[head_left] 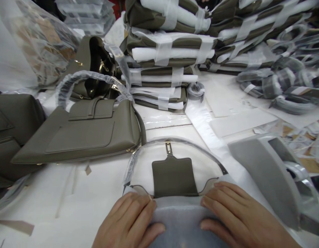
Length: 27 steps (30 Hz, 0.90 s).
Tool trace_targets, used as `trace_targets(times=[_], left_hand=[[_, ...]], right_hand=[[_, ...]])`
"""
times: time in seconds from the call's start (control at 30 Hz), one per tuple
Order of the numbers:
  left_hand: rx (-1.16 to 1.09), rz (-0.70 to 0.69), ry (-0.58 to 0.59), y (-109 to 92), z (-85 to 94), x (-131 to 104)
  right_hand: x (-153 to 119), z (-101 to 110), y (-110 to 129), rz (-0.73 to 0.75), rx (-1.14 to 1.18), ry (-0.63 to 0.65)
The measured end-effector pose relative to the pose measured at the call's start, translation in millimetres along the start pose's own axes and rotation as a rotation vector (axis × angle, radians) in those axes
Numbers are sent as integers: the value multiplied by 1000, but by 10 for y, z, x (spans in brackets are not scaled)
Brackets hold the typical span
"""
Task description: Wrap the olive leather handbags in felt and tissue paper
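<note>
Handbag [176, 186], between both hands [128, 220] [234, 213], olive flap [173, 174] just beyond them

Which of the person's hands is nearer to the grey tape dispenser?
Right. The right hand is on the right side of the pale sheet, with the tape dispenser further right; the left hand is on the sheet's left side, farther away.

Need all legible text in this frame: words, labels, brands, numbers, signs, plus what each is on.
None readable.
Packets piled at far right: too small and blurred to read.
Contents of the clear plastic bag at upper left: too blurred to tell.
Olive tab just beyond the left hand and right hand: no lettering visible.
</note>
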State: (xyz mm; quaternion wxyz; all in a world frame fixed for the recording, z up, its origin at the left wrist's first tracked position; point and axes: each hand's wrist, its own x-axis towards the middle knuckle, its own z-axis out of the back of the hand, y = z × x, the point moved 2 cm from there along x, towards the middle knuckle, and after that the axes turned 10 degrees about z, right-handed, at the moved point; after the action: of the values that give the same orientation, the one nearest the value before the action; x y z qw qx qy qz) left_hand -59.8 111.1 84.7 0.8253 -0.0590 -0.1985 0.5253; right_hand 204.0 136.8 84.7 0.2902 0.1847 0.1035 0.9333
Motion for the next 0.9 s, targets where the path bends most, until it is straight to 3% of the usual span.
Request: trace_targets(times=[0.13, 0.3, 0.57, 0.73, 0.9], left_hand=[[-77, 12, 36, -10, 29, -32], [-118, 19, 84, -1, -16, 25], [-53, 0, 24, 34, -70, -26], [55, -30, 35, 30, -134, -105], [87, 17, 101, 13, -198, -44]], right_hand=[[-17, 44, 11, 41, 50, -51], [28, -4, -67, 13, 149, 11], [-59, -44, -61, 47, 69, -28], [-185, -209, -61, 72, -44, 39], [-111, -347, -78, -20, -31, 84]])
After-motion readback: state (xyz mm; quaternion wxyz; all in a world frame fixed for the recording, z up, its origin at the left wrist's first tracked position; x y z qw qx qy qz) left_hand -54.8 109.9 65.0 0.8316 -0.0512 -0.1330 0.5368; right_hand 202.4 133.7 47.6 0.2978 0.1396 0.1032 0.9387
